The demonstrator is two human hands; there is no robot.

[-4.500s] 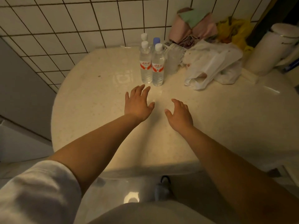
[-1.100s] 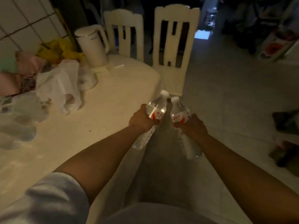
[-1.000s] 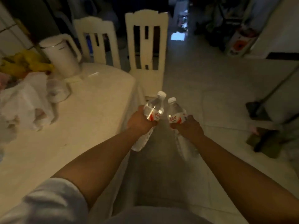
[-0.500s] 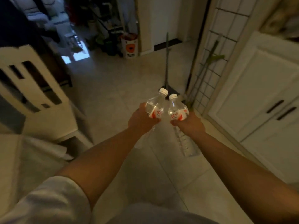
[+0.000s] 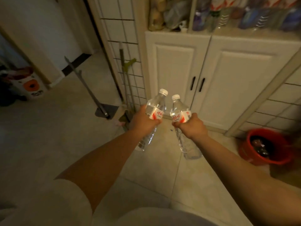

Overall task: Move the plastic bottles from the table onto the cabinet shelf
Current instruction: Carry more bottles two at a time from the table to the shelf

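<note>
Each fist is clamped round a bottle's labelled middle: left hand point(image 5: 141, 121) on the left bottle point(image 5: 154, 110), right hand point(image 5: 192, 126) on the right bottle point(image 5: 178, 111), caps tilted up.

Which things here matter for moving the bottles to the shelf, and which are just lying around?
Job:
left hand with left bottle
right hand with right bottle
cabinet shelf

Lying about:
red bucket
dustpan
broom
box

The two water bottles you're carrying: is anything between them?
No. In the head view only a narrow gap separates the left bottle from the right bottle; through it show the cabinet door and floor.
</note>
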